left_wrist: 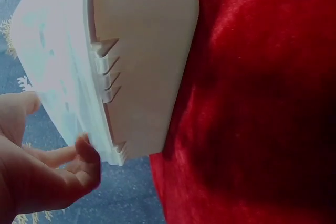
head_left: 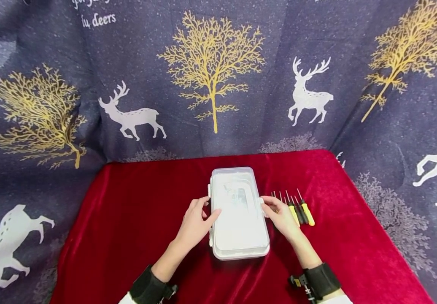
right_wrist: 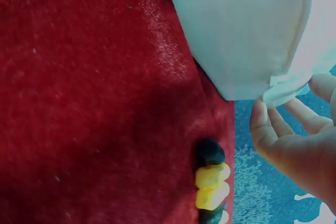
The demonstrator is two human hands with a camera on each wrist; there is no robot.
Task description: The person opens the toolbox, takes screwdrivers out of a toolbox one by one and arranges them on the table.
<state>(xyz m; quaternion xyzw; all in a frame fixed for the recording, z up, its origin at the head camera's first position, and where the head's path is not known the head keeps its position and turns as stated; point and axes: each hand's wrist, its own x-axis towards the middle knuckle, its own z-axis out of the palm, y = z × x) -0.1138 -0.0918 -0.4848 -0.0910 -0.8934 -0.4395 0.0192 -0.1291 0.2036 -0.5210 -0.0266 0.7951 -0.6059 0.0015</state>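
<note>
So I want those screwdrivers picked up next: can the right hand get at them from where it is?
Probably yes: the right hand rests at the plastic box's side latch, with the screwdrivers lying uncovered right beside it.

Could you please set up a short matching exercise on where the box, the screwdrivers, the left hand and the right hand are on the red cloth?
Things:
1. box
2. screwdrivers
3. left hand
4. right hand

Places:
a. at the box's left latch
b. in a row right of the box
c. middle of the cloth, lid on
d. between box and screwdrivers, fingers at the right latch

Pairs: 1-c, 2-b, 3-a, 4-d
</note>
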